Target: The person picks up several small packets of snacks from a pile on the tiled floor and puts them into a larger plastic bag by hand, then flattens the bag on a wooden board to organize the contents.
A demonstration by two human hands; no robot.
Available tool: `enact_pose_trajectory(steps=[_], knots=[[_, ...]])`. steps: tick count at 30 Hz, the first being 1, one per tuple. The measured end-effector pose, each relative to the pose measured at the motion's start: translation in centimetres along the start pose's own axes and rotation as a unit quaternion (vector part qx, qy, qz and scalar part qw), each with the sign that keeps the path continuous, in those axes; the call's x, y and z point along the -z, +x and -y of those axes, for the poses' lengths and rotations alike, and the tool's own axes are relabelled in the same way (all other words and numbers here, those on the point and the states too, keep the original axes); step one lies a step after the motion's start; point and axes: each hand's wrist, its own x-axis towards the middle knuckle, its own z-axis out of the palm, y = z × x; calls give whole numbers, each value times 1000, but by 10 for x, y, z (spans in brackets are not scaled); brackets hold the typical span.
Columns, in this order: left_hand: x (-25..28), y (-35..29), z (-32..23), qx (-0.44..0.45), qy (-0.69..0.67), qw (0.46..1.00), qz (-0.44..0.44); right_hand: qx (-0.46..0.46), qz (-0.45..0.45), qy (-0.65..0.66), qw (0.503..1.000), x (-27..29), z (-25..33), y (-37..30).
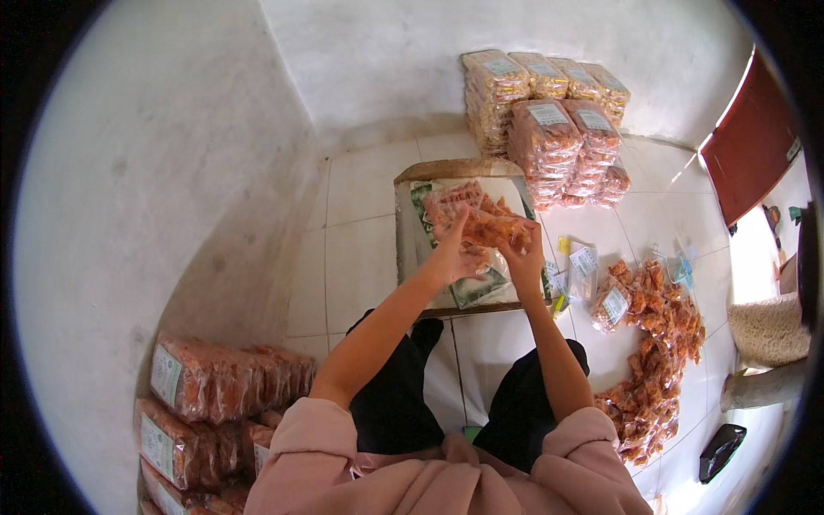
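Note:
Over a low wooden table [412, 172] in front of me, both hands grip a clear plastic bag of orange-brown crisps [502, 230]. My left hand [455, 251] is closed on the bag's left side, thumb up. At its right end, my right hand [524, 257] pinches the plastic, the fingers partly hidden. More orange pieces in plastic [452, 196] show just beyond my left hand; whether they belong to the same bag I cannot tell. Beneath lies a green and white printed sheet [481, 290] on the tabletop.
Bags of crisps [648, 352] lie in a curve on the tiles at right, near labelled empty bags [583, 270]. Large packs [549, 142] are piled against the far wall, others [197, 386] at lower left. A black plastic bag [721, 451] lies far right, below a red door [751, 146].

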Motion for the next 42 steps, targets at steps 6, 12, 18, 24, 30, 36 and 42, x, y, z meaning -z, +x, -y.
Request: enact_pose_trajectory(steps=[6, 12, 18, 24, 30, 36, 42], knots=[[1, -10, -4, -146, 15, 988, 54, 229, 125, -202, 944, -24, 8, -15], [15, 12, -5, -280, 107, 951, 76, 67, 35, 47, 996, -24, -1, -12], [10, 25, 10, -299, 195, 925, 126, 45, 61, -49, 996, -8, -23, -7], [12, 30, 21, -253, 161, 940, 164, 105, 45, -221, 969, -13, -9, -16], [-7, 13, 19, -354, 211, 902, 127, 157, 42, -244, 956, -8, 3, -18], [3, 23, 20, -302, 129, 935, 133, 186, 29, -306, 933, -13, 0, -21], [0, 21, 32, -328, 158, 925, 106, 182, -1, -352, 918, -13, 2, -28]])
